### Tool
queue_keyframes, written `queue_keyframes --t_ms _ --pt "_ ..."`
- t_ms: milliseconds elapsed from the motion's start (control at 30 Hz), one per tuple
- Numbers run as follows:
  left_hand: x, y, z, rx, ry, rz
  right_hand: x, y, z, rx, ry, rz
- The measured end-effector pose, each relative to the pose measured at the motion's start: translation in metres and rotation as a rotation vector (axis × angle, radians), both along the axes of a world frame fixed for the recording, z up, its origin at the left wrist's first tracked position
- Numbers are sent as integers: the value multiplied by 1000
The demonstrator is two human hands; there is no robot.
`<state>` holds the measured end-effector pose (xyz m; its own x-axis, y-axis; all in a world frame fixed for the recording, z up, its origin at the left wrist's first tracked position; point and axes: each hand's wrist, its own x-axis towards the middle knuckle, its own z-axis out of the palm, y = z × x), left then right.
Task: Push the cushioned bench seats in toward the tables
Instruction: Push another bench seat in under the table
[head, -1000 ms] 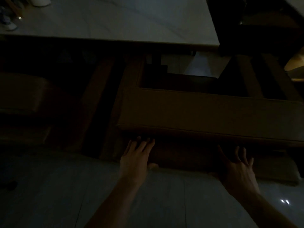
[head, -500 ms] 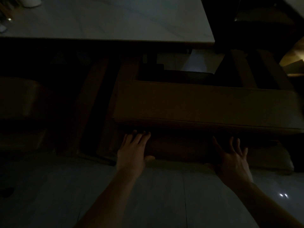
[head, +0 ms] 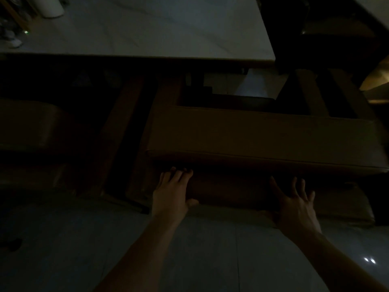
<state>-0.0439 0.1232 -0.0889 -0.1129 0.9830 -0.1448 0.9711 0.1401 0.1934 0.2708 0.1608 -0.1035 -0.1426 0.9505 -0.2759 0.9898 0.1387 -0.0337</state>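
Note:
The scene is very dark. A long brown cushioned bench seat [head: 263,138] lies across the middle, its far edge near the white marble table [head: 147,30]. My left hand [head: 171,193] presses flat against the bench's near side below the cushion, fingers straight. My right hand [head: 294,202] lies spread against the same side further right, fingers fanned out. Both fingertips disappear in the shadow under the cushion's edge.
Another cushioned seat [head: 27,125] sits at the left, partly under the table. Dark wooden legs and slats [head: 126,123] run beneath the table. A white cylinder [head: 50,7] stands on the tabletop's far left. Pale tiled floor [head: 63,249] lies under my arms.
The bench has slid away from me toward the table, and both hands have followed it forward, still flat against its near side.

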Motion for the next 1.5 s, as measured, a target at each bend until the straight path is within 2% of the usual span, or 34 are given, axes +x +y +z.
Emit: queue_keyframes --t_ms 600,833,1233,1500 --pt "1 0 -1 -8 9 -1 -1 -1 2 -18 -36 -11" --pt "10 -2 4 -81 7 -18 1 1 31 -161 -43 -9" --pt "30 -50 87 -176 -37 -129 -10 -60 122 -261 110 -22" --pt "50 -96 155 -194 -78 -193 -1 -129 182 -172 197 -76"
